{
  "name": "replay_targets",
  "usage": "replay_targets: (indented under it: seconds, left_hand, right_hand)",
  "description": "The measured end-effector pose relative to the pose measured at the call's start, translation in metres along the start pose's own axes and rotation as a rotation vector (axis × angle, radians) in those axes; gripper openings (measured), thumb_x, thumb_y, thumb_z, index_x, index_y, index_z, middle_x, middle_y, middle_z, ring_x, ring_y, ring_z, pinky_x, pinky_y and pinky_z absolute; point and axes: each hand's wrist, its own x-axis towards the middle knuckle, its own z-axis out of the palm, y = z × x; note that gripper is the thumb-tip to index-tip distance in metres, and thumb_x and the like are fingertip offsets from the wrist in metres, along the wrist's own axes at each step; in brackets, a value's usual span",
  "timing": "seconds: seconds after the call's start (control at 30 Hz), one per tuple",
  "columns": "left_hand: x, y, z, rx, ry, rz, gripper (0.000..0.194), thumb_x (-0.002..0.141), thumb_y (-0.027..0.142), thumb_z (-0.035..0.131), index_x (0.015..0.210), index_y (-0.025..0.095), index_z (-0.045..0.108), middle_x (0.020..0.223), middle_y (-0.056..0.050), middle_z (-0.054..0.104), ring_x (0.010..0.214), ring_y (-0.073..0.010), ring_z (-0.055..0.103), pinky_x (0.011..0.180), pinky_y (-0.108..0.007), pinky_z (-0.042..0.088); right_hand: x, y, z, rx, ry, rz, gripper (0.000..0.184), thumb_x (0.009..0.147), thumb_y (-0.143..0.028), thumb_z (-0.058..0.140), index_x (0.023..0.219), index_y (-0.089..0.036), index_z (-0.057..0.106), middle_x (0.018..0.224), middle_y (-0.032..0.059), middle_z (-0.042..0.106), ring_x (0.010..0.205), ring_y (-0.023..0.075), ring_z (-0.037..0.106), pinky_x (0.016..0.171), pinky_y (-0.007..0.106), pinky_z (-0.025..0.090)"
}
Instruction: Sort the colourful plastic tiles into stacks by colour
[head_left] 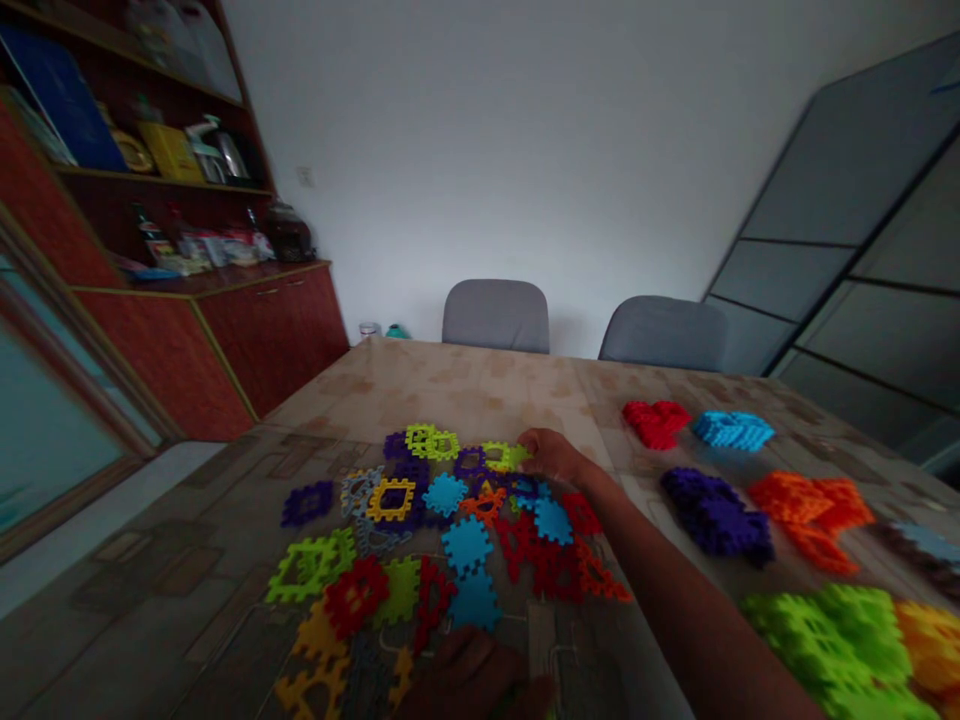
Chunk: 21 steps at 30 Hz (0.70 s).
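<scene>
A loose spread of flat interlocking plastic tiles in purple, green, yellow, blue, red and orange covers the table's middle. My right hand reaches to the far edge of the spread, fingers curled on a yellow-green tile. My left hand rests at the near edge of the spread, dark and half out of frame, fingers bent over the tiles; what it holds is unclear.
Sorted heaps lie to the right: red, blue, purple, orange, green. Two grey chairs stand at the table's far side. A red wooden cabinet with shelves is at left.
</scene>
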Motion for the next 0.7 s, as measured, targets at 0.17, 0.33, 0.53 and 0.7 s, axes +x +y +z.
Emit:
replay_targets:
  seconds: [0.17,0.33,0.53,0.7]
  left_hand:
    - [-0.003,0.002,0.008,0.019,0.023,0.008,0.009,0.103,0.028,0.059,0.095,0.027,0.061,0.068,0.006,0.062,0.059,-0.0128,0.059,0.060,-0.026,0.044]
    - [0.001,-0.001,-0.006,0.016,-0.014,0.091,0.016,0.099,0.020,0.065,0.115,0.023,0.060,0.078,0.005,0.069,0.062,-0.0155,0.061,0.066,-0.031,0.046]
    - [0.023,-0.016,-0.059,-0.134,-0.222,0.063,0.035,0.108,0.050,0.044,0.118,0.021,0.060,0.091,0.000,0.075,0.074,-0.0166,0.067,0.070,-0.027,0.051]
    - [0.008,-0.039,-0.087,-0.083,-0.204,-0.119,0.033,0.110,0.046,0.038,0.131,0.029,0.057,0.118,-0.002,0.074,0.106,-0.0198,0.068,0.095,-0.027,0.052]
  right_hand:
    - [-0.004,0.002,0.004,0.192,0.081,0.019,0.030,0.099,-0.034,0.065,0.123,-0.017,0.063,0.120,0.0081,0.066,0.099,0.0221,0.068,0.083,0.042,0.059]
    - [-0.006,-0.004,-0.004,0.383,0.258,0.000,0.026,0.099,-0.034,0.064,0.119,-0.017,0.064,0.116,0.0071,0.067,0.094,0.0201,0.068,0.080,0.039,0.059]
    - [-0.061,-0.009,-0.008,0.631,0.351,-0.009,0.028,0.090,-0.041,0.068,0.106,-0.018,0.065,0.083,-0.0004,0.064,0.070,0.0155,0.062,0.060,0.029,0.055]
    - [-0.153,-0.027,0.028,0.841,0.195,-0.013,0.043,0.078,-0.059,0.071,0.095,-0.021,0.063,0.068,-0.0037,0.059,0.054,0.0125,0.053,0.050,0.025,0.047]
